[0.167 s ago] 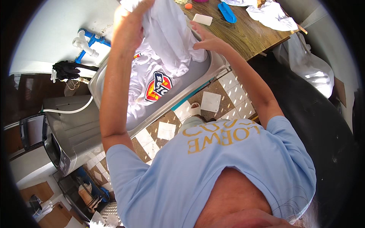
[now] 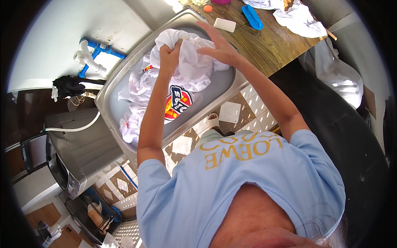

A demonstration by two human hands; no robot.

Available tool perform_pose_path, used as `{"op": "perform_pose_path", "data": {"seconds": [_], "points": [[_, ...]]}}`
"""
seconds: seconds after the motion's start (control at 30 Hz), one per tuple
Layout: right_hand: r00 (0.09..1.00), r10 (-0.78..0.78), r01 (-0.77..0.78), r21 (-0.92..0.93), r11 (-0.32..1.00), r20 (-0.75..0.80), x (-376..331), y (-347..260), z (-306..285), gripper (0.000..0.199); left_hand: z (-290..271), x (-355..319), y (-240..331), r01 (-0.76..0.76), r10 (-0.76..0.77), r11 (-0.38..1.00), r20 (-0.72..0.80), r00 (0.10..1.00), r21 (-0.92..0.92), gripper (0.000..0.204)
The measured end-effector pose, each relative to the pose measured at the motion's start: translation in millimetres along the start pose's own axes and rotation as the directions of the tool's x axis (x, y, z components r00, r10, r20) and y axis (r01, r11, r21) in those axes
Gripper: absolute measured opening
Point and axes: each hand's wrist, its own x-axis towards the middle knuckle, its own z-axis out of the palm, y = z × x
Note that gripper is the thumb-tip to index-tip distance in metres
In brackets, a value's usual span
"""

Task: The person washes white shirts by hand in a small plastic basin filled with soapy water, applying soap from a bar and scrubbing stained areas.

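A wet white garment (image 2: 192,62) with a bold red, yellow and black print lies bunched in a grey basin (image 2: 225,98) of cloudy water. My left hand (image 2: 170,56) is closed on a gathered fold of it, a little above the rest of the cloth. Over the garment's right side, near the basin's far right rim, my right hand (image 2: 221,47) is open with its fingers spread. Whether its fingertips touch the cloth is unclear. More white fabric (image 2: 131,128) spreads through the water toward the basin's near left end.
A wooden table (image 2: 269,49) adjoins the basin on the right, bearing a white soap bar (image 2: 225,25), a blue brush-shaped item (image 2: 252,17) and white cloths (image 2: 300,20). Blue and white pipes (image 2: 93,56) run along the left wall. A grey appliance (image 2: 76,138) stands at the left.
My left hand has come down and to the right, lowering the lifted garment into the basin in a bunch. My right hand stays open, shifted slightly left.
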Motion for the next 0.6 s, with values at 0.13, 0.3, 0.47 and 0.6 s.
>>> {"op": "perform_pose_path", "data": {"seconds": [0.13, 0.3, 0.47, 0.6], "points": [[0.962, 0.176, -0.028, -0.568, 0.822, 0.208, 17, 6, 57, 0.065, -8, 17, -84, -0.113, 0.158, 0.919, -0.09, 0.983, 0.378, 0.02], [0.979, 0.141, -0.056, -0.476, 0.878, 0.145, 12, 66, 89, 0.059, 1, 33, -89, 0.019, -0.008, 0.648, -0.018, 1.0, 0.762, 0.024], [0.86, 0.268, 0.03, -0.566, 0.824, 0.435, 22, 118, 109, 0.056, 15, 46, -86, 0.014, -0.142, 0.382, 0.044, 0.989, 0.924, 0.022], [0.75, 0.359, 0.089, -0.624, 0.776, 0.555, 19, 119, 117, 0.049, 22, 45, -100, 0.038, -0.124, 0.273, -0.004, 0.992, 0.961, 0.019]]}}
